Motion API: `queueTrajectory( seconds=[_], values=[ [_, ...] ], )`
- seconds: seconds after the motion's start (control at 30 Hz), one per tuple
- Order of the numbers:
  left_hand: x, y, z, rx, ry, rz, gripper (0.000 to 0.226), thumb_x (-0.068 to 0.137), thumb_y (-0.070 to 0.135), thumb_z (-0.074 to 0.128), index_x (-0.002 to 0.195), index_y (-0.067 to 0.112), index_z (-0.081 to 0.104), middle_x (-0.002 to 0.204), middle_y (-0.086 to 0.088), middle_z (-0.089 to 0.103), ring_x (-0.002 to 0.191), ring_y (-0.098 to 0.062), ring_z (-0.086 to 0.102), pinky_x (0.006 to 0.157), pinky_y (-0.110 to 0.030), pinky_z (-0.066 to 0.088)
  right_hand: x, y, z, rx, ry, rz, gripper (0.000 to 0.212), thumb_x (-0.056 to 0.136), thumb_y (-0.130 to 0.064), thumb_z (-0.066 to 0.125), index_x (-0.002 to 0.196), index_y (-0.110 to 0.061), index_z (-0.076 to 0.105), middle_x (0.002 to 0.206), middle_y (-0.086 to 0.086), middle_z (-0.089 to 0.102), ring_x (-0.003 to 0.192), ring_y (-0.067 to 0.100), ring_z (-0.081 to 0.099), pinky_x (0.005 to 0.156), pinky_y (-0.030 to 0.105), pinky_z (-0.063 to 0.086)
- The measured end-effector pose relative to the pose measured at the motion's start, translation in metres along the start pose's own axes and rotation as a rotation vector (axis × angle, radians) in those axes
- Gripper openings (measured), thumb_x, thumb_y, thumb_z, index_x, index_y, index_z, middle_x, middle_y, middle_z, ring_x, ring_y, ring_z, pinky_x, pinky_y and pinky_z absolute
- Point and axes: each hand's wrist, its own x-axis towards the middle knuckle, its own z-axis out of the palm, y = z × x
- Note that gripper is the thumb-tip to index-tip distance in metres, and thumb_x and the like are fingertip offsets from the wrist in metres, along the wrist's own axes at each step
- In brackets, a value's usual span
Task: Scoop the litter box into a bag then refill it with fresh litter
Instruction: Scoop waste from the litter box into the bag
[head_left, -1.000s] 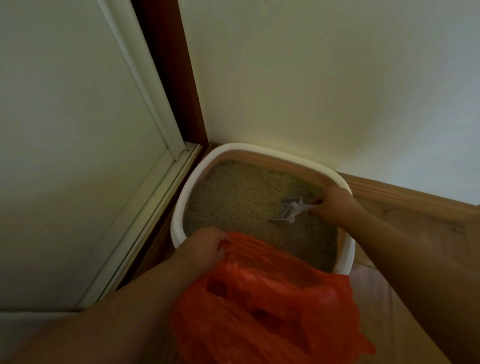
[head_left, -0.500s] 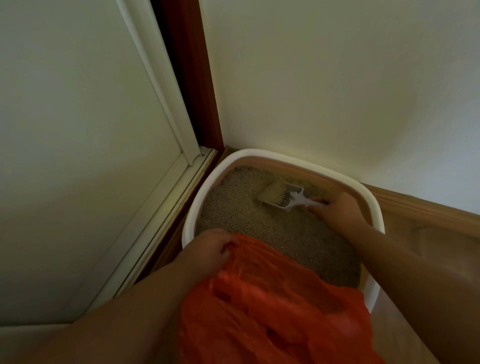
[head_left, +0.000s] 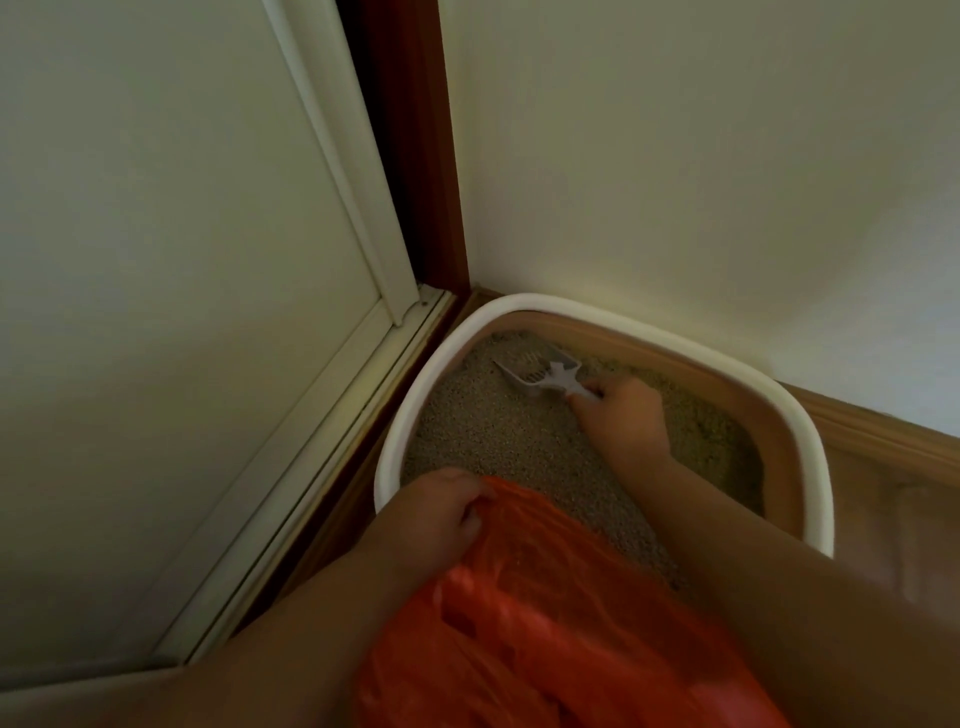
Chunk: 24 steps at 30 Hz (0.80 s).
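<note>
No writing or brand shows on anything here. Nearest you, at the bottom of the frame, the orange plastic bag (head_left: 545, 639) spreads between your forearms and hides the near edge of the litter box (head_left: 810, 447). Your left hand (head_left: 441, 514) has its grip closed on the bag's upper rim, fingers curled into the plastic, just over the box's near left corner. Past the bag, the white-rimmed, tan-walled box sits in the corner of the room, at the centre right of the frame, filled with pale granular litter (head_left: 498, 431). Your right hand (head_left: 621, 415) reaches across the litter, its grip pinching the handle of the white slotted scoop (head_left: 540, 371). The scoop's head lies on the litter at the far left corner of the box. Beyond, a white door frame (head_left: 358, 218) runs up the left, a dark wood post (head_left: 415, 156) stands in the corner, and the cream wall (head_left: 701, 156) with a wooden baseboard (head_left: 883, 431) fills the upper right.
</note>
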Motion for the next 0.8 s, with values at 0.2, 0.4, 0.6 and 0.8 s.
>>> queueTrajectory(
  seconds=[0.2,0.4,0.6,0.8],
  values=[
    [0.003,-0.003,0.002,-0.006,-0.018,0.008,0.038,0.094,0.018,0.058,0.129,0.03,0.066,0.121,0.012,0.061,0.11,-0.001,0.057,0.098,-0.018,0.045,-0.02,-0.015,0.031,0.051,0.067,0.007,0.031,0.1,-0.028,0.057,0.125,-0.012,0.068,0.089,0.003,0.07,0.067,0.014,0.064,0.053,0.028,0.052],
    [0.002,-0.004,0.003,-0.008,-0.005,0.021,0.036,0.092,0.017,0.058,0.125,0.027,0.068,0.114,0.009,0.062,0.102,-0.004,0.057,0.092,-0.025,0.049,-0.033,-0.042,0.063,0.258,0.121,0.152,0.028,0.101,-0.018,0.058,0.126,-0.007,0.055,0.103,0.006,0.067,0.073,0.014,0.059,0.053,0.023,0.04],
    [0.001,-0.004,0.004,-0.029,0.005,0.032,0.036,0.092,0.018,0.058,0.126,0.029,0.068,0.114,0.01,0.063,0.102,-0.002,0.057,0.088,-0.017,0.046,-0.038,-0.043,0.072,0.347,0.142,0.206,0.03,0.101,-0.02,0.058,0.129,-0.009,0.056,0.111,0.011,0.068,0.088,0.021,0.063,0.068,0.028,0.046],
    [-0.001,-0.002,0.002,-0.052,0.017,0.027,0.035,0.097,0.019,0.057,0.129,0.028,0.067,0.12,0.01,0.062,0.109,-0.002,0.057,0.095,-0.02,0.047,-0.038,-0.023,0.067,0.393,0.07,0.201,0.031,0.1,-0.027,0.061,0.127,-0.013,0.056,0.106,0.005,0.069,0.081,0.014,0.066,0.059,0.027,0.052]
  ],
)
